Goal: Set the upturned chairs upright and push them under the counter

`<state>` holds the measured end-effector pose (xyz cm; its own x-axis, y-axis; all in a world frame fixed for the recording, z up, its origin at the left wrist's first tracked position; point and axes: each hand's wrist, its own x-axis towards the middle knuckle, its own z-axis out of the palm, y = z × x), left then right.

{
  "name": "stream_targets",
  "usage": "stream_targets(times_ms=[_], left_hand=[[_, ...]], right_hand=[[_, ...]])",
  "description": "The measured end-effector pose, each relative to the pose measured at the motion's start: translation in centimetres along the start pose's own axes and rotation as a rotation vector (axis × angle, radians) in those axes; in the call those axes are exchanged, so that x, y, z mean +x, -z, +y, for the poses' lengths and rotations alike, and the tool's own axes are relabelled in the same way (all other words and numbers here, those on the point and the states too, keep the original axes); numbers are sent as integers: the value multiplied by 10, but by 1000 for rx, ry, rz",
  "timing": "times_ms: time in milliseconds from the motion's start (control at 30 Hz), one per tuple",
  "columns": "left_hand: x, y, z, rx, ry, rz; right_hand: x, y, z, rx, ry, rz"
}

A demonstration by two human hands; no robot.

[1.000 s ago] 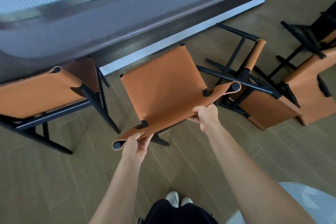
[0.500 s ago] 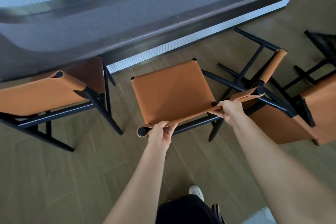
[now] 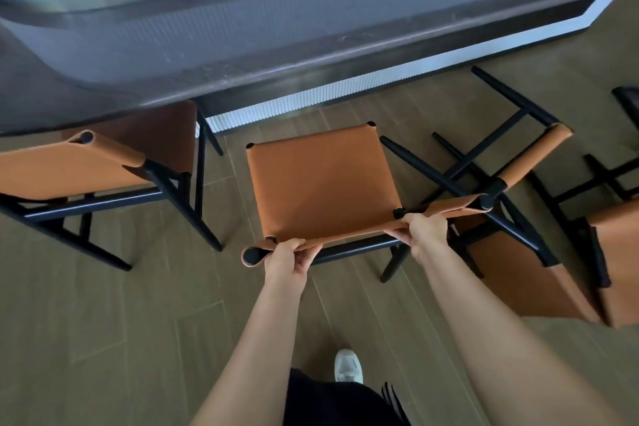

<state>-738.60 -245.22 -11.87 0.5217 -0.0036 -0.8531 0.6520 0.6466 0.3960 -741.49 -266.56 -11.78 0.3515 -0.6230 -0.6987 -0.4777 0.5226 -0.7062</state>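
At the bottom of the frame a white shoe (image 3: pixel 348 366) and dark clothing (image 3: pixel 332 401) show above the wood floor (image 3: pixel 121 322). Two bare forearms reach up-frame to the chair (image 3: pixel 321 187), which stands upright in the centre.

The left hand (image 3: pixel 288 258) grips the left end of its tan backrest (image 3: pixel 449 208), just beside the black tube end. Its fingers (image 3: pixel 304 249) are curled over the top edge. The right hand (image 3: pixel 423 232) holds the same band further right, fingers clamped on it too.

The flat seat lies just beyond the hands. Its far edge stops short of the tabletop (image 3: pixel 41 90), near the white ribbed panel (image 3: pixel 345 93) below it.

At the left of the frame a left chair (image 3: pixel 69 166) stands upright with its seat partly under the tabletop. At the right a tipped chair (image 3: pixel 518 266) lies on the floor against the held chair's right side, black legs pointing up-frame. A far chair (image 3: pixel 619 252), also tipped, is cut by the right edge.

The dark tabletop runs across the upper frame.
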Motion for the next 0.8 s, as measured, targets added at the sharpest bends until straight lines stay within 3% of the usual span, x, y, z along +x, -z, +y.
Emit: stream_targets(times_ms=[233, 800], left_hand=[[2, 0, -3, 18, -28, 15], [7, 5, -3, 65, -18, -3]], right_hand=[[1, 4, 4, 78, 32, -32], [2, 9, 0, -13, -6, -48]])
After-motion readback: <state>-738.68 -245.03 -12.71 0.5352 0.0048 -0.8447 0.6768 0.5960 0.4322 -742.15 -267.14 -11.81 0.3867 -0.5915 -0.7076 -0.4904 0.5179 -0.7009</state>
